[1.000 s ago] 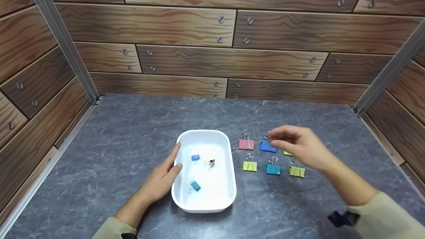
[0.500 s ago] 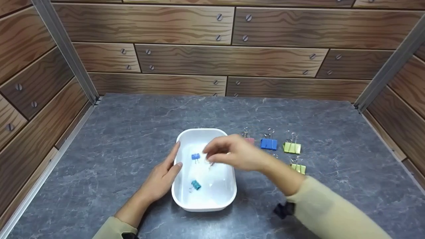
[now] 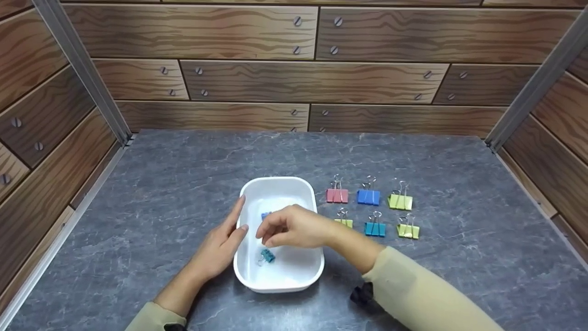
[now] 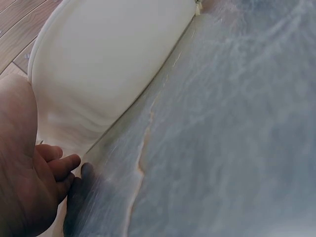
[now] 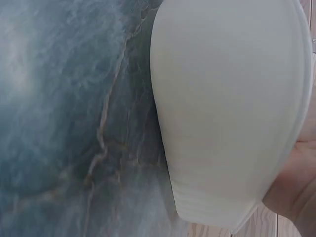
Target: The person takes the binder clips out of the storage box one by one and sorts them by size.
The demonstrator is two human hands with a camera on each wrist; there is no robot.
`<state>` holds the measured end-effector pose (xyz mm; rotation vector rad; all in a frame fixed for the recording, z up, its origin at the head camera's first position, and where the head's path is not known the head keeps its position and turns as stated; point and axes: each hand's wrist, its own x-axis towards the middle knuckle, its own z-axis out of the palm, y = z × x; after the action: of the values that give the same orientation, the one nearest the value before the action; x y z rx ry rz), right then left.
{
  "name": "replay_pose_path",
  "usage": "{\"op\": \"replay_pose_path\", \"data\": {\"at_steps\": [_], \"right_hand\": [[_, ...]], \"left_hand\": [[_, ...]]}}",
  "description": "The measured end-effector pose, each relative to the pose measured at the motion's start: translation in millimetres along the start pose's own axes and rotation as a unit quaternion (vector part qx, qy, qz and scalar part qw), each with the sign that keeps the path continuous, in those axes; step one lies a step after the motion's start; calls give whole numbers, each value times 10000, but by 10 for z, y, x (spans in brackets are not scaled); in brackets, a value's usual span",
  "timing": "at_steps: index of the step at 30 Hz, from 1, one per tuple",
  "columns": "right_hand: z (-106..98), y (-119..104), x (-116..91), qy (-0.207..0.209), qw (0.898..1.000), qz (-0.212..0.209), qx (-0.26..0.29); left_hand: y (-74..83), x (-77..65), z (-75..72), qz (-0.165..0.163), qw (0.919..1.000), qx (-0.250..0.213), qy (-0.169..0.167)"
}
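Note:
A white tub stands on the table. Against its left rim rests my left hand, fingers extended; the left wrist view shows this hand beside the tub's outer wall. Over the tub's inside hovers my right hand, fingers loosely bent, nothing visible between them and the thumb. Just below its fingertips lies a small teal binder clip. A small blue binder clip peeks out behind the fingers. In the right wrist view the tub wall covers most of this hand.
Right of the tub, binder clips stand in two rows: pink, blue and lime behind; a half-covered lime clip, a teal clip and another lime clip in front. Wood-patterned walls enclose the table.
My right hand has moved left from above the rows of clips to over the tub, then further in toward the teal clip. It now hides the reddish clip. My left hand stays at the rim.

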<state>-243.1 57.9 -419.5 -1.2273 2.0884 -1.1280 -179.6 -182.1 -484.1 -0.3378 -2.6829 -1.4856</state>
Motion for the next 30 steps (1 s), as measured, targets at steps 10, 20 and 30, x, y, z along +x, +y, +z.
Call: {"op": "replay_pose_path", "data": {"at_steps": [10, 20, 30], "right_hand": [[70, 33, 33, -162, 9974, -150, -685], [115, 45, 30, -260, 9965, -73, -789], [135, 55, 54, -447, 9919, 66, -1190]], "left_hand": [[0, 2, -12, 2, 10000, 35, 24], [-23, -15, 3, 124, 9999, -8, 51], [-26, -5, 3, 85, 9999, -69, 28]]}}
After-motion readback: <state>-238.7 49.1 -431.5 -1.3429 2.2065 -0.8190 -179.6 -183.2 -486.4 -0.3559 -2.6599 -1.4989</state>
